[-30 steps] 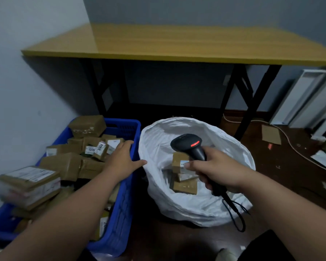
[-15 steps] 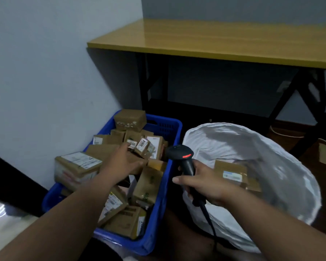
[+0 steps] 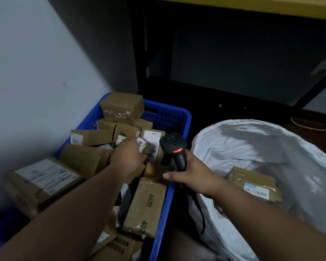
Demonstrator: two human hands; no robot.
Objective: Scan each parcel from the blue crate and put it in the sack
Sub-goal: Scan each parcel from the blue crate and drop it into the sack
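While parcels fill blue crate (image 3: 169,117), one parcel (image 3: 252,182) in sack (image 3: 243,144)

The crate (image 3: 169,117) is bright blue, with a grid of small slots in its far wall. The parcels (image 3: 87,161) heaped in it are brown cardboard with white labels printed in black; a long one (image 3: 145,206) by the crate's right wall bears green digits, and the box (image 3: 121,107) at the far left corner has ragged white scraps along its front. The scanner (image 3: 174,147) is black with a glowing red bar. The sack (image 3: 243,147) is white, creased with grey shadows; the parcel (image 3: 252,181) in it is brown under glossy tape, its white label headed with a pale blue band above black barcode stripes. The tabletop edge (image 3: 252,4) is yellow.
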